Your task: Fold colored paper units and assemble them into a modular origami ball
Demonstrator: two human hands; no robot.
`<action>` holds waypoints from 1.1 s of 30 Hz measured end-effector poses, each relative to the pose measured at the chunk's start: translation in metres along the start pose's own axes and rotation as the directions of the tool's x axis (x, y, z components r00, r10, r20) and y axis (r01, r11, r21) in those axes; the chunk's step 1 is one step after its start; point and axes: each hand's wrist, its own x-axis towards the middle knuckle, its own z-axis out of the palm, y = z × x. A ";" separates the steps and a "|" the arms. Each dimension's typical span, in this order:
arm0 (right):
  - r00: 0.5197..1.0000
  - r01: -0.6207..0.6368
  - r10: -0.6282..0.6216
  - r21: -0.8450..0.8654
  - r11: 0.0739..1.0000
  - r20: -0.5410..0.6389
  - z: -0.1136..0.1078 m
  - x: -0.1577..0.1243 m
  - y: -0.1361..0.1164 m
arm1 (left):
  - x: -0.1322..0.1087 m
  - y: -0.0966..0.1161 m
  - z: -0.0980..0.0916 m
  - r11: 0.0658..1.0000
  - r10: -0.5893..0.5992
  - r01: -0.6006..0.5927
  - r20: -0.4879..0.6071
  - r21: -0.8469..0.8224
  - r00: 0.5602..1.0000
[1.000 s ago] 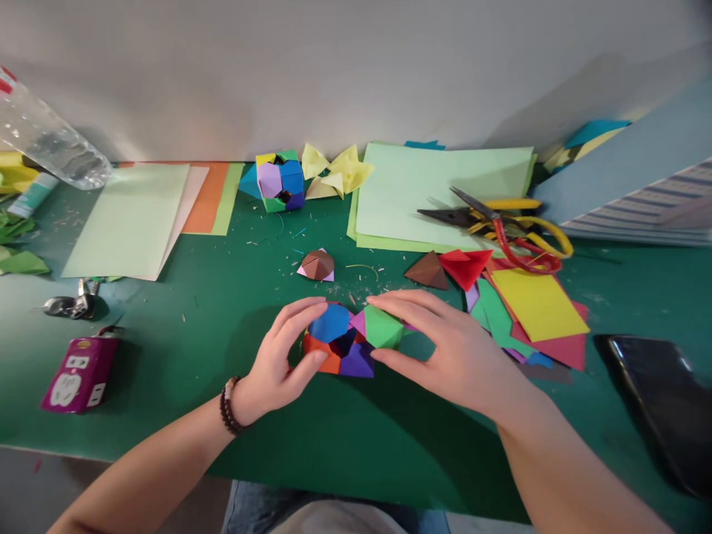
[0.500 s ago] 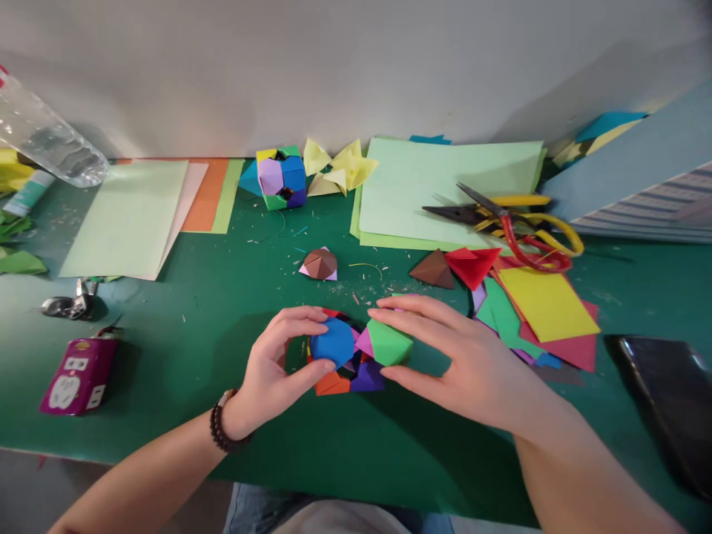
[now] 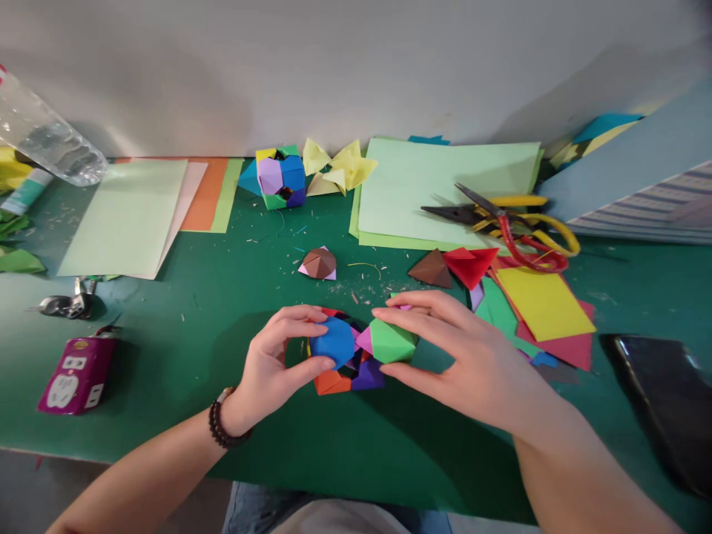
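My left hand (image 3: 283, 363), a beaded bracelet at its wrist, grips the multicoloured paper model (image 3: 332, 382) at its blue top face (image 3: 332, 343). Orange, purple and red faces show lower on the model. My right hand (image 3: 445, 348) pinches a green folded piece (image 3: 392, 341) at the model's right side. A pink tip (image 3: 364, 340) lies between the green piece and the blue face. Beyond the hands are a brown and lilac piece (image 3: 319, 263), a brown piece (image 3: 432, 268) and a red piece (image 3: 472, 265).
Scissors (image 3: 515, 230) and pliers lie on pale green sheets (image 3: 411, 189). Coloured paper (image 3: 545, 304) and a black phone (image 3: 661, 400) are at right. A small paper ball (image 3: 282, 178) stands near the wall. At left are a purple box (image 3: 78, 374), keys (image 3: 72, 300) and a bottle (image 3: 55, 137).
My right hand has shifted slightly right with the green piece. My left hand stays nearly still on the model.
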 end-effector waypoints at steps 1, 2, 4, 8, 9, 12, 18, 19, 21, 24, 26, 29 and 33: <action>1.000 -0.003 0.003 0.000 1.000 -0.001 0.000 0.000 0.000 | 0.000 0.000 0.000 1.000 0.003 -0.003 -0.004 0.005 1.000; 1.000 -0.007 0.007 0.003 1.000 0.000 0.000 0.000 -0.001 | 0.000 0.000 0.000 1.000 0.004 -0.004 -0.007 0.009 1.000; 1.000 -0.015 0.015 0.014 1.000 0.005 0.001 0.000 0.000 | 0.001 0.000 0.001 1.000 0.005 -0.004 -0.013 0.013 1.000; 0.999 -0.038 0.036 0.042 0.998 0.033 0.003 0.001 0.002 | 0.001 0.000 0.000 1.000 -0.004 0.004 -0.013 -0.007 1.000; 0.998 -0.042 0.040 0.048 0.998 0.039 0.004 0.001 0.002 | 0.000 -0.001 0.000 1.000 -0.006 0.006 -0.012 -0.016 1.000; 0.998 -0.041 0.038 0.062 0.997 0.052 0.004 0.003 0.002 | 0.000 -0.002 0.000 0.999 -0.013 0.012 -0.006 -0.036 1.000; 0.995 -0.043 0.035 0.092 0.995 0.090 0.007 0.006 0.000 | 0.001 0.001 0.001 1.000 -0.010 0.010 -0.010 -0.022 1.000; 0.995 -0.042 0.033 0.099 0.994 0.090 0.008 0.006 -0.001 | 0.001 0.001 0.001 1.000 -0.010 0.010 -0.009 -0.019 1.000; 0.996 -0.036 0.026 0.109 0.993 0.091 0.009 0.006 -0.001 | 0.001 0.001 0.001 1.000 -0.008 0.008 -0.005 -0.014 1.000; 0.997 -0.018 0.009 0.112 0.994 0.079 0.012 0.006 -0.002 | 0.000 0.000 0.001 1.000 0.004 -0.004 0.007 -0.011 1.000; 0.997 -0.013 0.005 0.111 0.994 0.073 0.013 0.006 -0.003 | -0.001 0.000 0.001 1.000 0.005 -0.005 0.006 -0.008 1.000; 0.998 -0.018 0.010 0.124 0.992 0.069 0.014 0.006 -0.004 | -0.001 0.001 0.002 1.000 0.000 0.000 0.002 -0.007 1.000; 0.998 -0.019 0.009 0.146 0.989 0.067 0.015 0.006 -0.005 | 0.000 0.001 0.003 1.000 -0.005 0.005 0.006 -0.021 1.000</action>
